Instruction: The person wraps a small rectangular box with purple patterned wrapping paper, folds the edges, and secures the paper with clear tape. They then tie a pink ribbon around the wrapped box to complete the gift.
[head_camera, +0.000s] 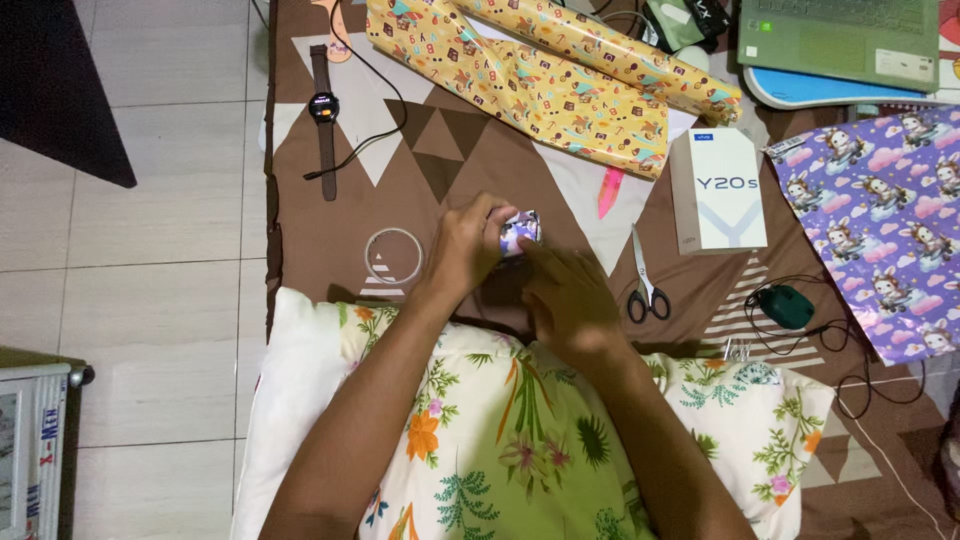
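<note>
My left hand (466, 247) and my right hand (566, 292) meet over a small object wrapped in purple patterned paper (520, 231) on a brown bedsheet (460, 170). The left hand grips the small wrapped object from the left. The right hand's fingers press against its right and lower side. Most of the object is hidden by my fingers. Both forearms rest on a floral pillow (520, 440).
A clear tape roll (394, 255) lies left of my hands, scissors (645, 285) to the right. A white phone box (718, 188), purple wrapping sheet (880, 225), yellow wrapping paper rolls (560, 75), smartwatch (323, 115), mouse (787, 305) and laptop (840, 35) surround them.
</note>
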